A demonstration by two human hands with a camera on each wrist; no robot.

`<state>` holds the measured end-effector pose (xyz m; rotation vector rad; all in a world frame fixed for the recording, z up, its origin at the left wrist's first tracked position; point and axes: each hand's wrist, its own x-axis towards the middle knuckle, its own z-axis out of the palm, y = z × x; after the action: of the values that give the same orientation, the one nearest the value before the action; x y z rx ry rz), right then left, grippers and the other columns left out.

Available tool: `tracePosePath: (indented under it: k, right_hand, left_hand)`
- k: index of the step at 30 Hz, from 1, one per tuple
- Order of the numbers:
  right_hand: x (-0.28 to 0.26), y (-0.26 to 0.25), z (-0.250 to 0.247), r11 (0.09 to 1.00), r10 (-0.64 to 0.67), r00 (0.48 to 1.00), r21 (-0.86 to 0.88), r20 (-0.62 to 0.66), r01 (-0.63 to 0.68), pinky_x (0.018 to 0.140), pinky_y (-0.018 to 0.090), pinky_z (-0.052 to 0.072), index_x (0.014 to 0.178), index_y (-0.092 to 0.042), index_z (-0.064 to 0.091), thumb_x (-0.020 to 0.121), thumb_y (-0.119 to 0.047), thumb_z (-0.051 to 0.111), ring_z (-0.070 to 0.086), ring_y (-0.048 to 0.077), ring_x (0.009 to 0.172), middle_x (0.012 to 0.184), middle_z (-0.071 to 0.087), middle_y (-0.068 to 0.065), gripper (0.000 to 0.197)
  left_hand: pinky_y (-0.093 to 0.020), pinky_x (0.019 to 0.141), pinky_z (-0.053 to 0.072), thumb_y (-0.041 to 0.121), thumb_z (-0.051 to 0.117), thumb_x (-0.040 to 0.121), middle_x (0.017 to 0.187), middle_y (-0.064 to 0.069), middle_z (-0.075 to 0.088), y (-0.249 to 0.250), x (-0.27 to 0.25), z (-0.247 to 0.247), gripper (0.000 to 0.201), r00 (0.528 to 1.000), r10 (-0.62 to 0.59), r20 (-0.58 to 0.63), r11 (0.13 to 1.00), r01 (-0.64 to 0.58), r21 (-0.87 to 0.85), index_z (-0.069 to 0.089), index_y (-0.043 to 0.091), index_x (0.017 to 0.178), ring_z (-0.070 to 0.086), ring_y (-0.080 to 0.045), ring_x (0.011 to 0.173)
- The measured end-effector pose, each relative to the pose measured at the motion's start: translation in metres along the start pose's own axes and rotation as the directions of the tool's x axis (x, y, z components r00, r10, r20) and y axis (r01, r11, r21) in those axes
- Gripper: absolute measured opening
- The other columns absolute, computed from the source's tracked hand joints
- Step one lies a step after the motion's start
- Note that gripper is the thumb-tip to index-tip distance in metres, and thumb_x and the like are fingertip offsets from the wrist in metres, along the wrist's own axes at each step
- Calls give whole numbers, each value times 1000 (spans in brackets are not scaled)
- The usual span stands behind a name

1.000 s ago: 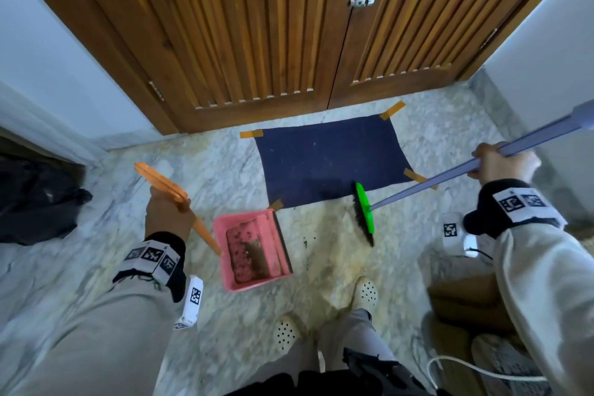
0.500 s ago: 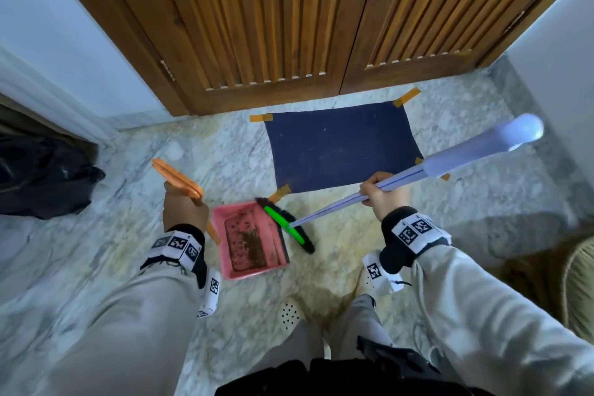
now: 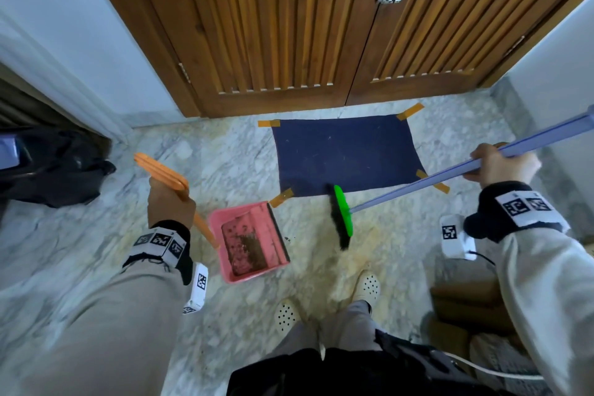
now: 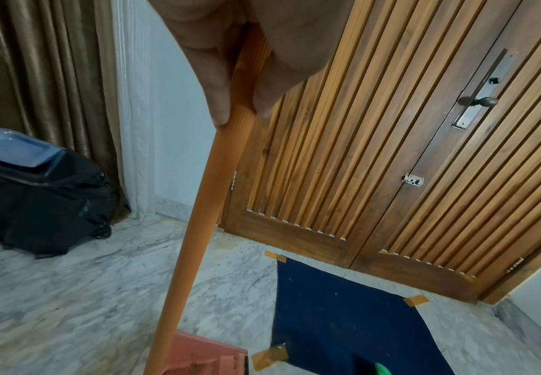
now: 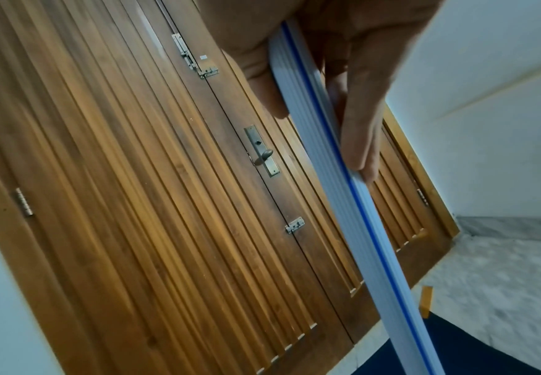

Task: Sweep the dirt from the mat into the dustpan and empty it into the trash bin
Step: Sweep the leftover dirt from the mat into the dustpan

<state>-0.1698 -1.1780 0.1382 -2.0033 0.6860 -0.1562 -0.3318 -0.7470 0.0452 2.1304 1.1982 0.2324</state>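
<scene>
A dark blue mat [image 3: 345,154] is taped to the marble floor before the wooden doors. A pink dustpan [image 3: 249,243] stands on the floor by the mat's near left corner, with brown dirt inside. My left hand [image 3: 170,202] grips its long orange handle [image 4: 198,228]. My right hand [image 3: 501,164] grips the pale blue broom handle [image 5: 336,190]. The green broom head [image 3: 343,215] with black bristles sits on the floor at the mat's front edge, right of the dustpan. A trash bin [image 4: 31,182] lined with a black bag stands at the far left.
Wooden louvred double doors [image 3: 321,26] close the far side. White walls flank both sides and a curtain [image 4: 53,76] hangs behind the bin. My feet in white perforated shoes [image 3: 366,284] stand just behind the dustpan. Cardboard boxes [image 3: 466,299] sit at the right.
The broom head has swung away from the dustpan's mouth back to the right, to the mat's front edge. My right hand moved right with it. The dustpan stayed put.
</scene>
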Motion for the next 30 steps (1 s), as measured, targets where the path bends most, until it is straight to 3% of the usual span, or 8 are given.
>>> tracePosePath:
  k: [3, 5, 8, 11, 15, 20, 25, 30]
  right_hand:
    - [2, 3, 1, 1000, -10, 999, -2, -46, 10, 59, 44, 59, 49, -13, 51, 63, -13, 60, 61, 33, 57, 48, 54, 8, 17]
    - [0, 15, 13, 998, -16, 1000, -54, -12, 15, 51, 36, 57, 52, -14, 50, 67, -14, 59, 63, 35, 62, 55, 54, 10, 18]
    - [-10, 38, 45, 981, -32, 992, -187, 125, 55, 56, 39, 49, 57, -10, 48, 67, -25, 54, 56, 33, 61, 64, 54, 14, 19]
    - [-36, 54, 83, 928, -66, 939, -324, 337, 182, 53, 34, 33, 55, -10, 41, 65, -31, 41, 43, 30, 55, 57, 43, 10, 23]
    - [-79, 74, 124, 983, -19, 897, -156, 442, 98, 58, 40, 41, 65, 4, 44, 70, -23, 51, 45, 32, 56, 62, 44, 14, 28]
    - [-118, 60, 142, 995, -13, 800, -71, 600, 69, 61, 56, 53, 56, -6, 51, 63, -21, 55, 53, 33, 57, 59, 50, 14, 17]
    - [-98, 26, 128, 998, -66, 877, 22, 476, 63, 54, 40, 57, 55, -2, 54, 73, 1, 59, 56, 30, 55, 59, 53, 13, 19]
    - [-54, 6, 95, 998, -62, 937, 22, 342, 58, 48, 35, 58, 54, -6, 53, 70, -3, 59, 56, 29, 53, 58, 53, 13, 17]
  left_hand:
    - [-42, 74, 43, 1, 57, 84, 106, -27, 58, -5, 1, -8, 32, 999, 28, -16, 1000, -28, -3, 42, -2, 112, 57, -42, 98]
    - [-42, 74, 44, 0, 57, 83, 105, -27, 59, -10, 0, -7, 33, 1000, 16, -15, 1000, -16, 4, 42, -1, 112, 58, -42, 97]
    - [-37, 70, 38, -4, 55, 82, 103, -27, 58, -18, -6, 1, 36, 1000, -29, 11, 999, 29, 36, 41, -2, 116, 57, -42, 97]
    - [-36, 68, 36, -1, 54, 84, 103, -26, 59, -27, -12, 11, 36, 997, -77, 4, 996, 76, 42, 39, 0, 117, 57, -43, 95]
    - [-40, 69, 42, 3, 53, 86, 106, -24, 58, -39, -8, 14, 35, 995, -99, -22, 994, 100, 41, 39, -1, 117, 58, -42, 95]
    - [-42, 70, 47, 4, 54, 85, 104, -24, 59, -44, -4, 9, 34, 995, -100, -21, 994, 101, 32, 39, 0, 116, 59, -41, 92]
    - [-43, 74, 51, 2, 54, 84, 102, -22, 62, -48, -7, 0, 36, 994, -101, -34, 995, 101, -10, 39, 2, 116, 61, -38, 92]
    - [-46, 76, 52, 4, 54, 84, 102, -22, 62, -46, -15, -10, 33, 991, -126, -52, 992, 125, -13, 40, 4, 113, 61, -39, 92]
